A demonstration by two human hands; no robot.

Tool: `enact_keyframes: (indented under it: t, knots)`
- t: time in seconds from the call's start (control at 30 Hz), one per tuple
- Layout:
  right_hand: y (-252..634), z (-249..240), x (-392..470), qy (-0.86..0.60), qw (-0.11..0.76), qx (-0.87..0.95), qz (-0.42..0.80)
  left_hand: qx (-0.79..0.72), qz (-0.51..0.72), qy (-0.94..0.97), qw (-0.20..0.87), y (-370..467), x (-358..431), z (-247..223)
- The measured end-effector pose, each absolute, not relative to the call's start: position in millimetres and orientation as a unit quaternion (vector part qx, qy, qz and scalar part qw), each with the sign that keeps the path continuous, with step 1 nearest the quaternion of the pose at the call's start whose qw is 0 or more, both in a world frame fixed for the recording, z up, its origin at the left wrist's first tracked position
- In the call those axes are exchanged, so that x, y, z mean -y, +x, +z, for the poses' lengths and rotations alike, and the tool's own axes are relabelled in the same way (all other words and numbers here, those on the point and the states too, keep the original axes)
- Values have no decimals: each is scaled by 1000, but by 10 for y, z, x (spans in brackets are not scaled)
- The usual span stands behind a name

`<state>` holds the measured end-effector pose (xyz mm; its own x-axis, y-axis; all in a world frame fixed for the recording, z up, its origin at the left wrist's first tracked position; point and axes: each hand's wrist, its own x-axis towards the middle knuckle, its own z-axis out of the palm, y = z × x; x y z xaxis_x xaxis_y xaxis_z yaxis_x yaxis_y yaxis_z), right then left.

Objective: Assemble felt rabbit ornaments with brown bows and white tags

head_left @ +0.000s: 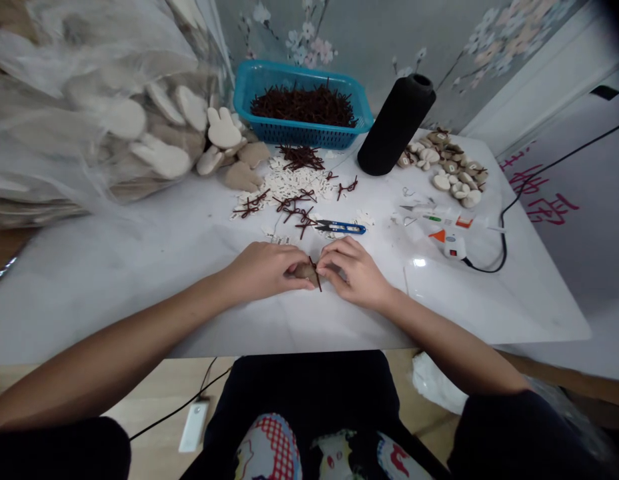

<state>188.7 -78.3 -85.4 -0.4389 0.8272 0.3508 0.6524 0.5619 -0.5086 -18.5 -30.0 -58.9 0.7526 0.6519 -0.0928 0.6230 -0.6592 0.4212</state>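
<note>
Near the table's front edge, my left hand [272, 270] is closed on a small taupe stuffed piece [304, 272], most of it hidden by the fingers. A dark brown cord bow [317, 275] lies against the right end of that piece. My right hand [352, 272] pinches at the bow with thumb and fingertips. Just beyond my hands lie blue-handled thread snips [339, 227], several loose brown bows [294, 207] and a spread of small white printed tags [289, 180].
A blue basket [304, 127] of brown bows stands at the back beside a black cone [397, 123]. Clear bags of plush rabbit heads [224, 127] fill the left. At right are finished-looking plush pieces [449, 163], a glue gun [454, 247] and its black cord [504, 227].
</note>
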Motion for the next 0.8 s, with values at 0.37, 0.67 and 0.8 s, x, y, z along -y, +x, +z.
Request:
enact_keyframes:
  t: [0.37,0.67,0.8]
  knots:
    - [1869,-872,788,-439,324,822,164,-337,49,923,181,-179,314,-594]
    - [1835,-895,786,-459,327,800,205,-225,120,967,22,-250,324,-713]
    - [1828,-905,784,-455,329,801,208,-226,135,964,24,-246,320,-701]
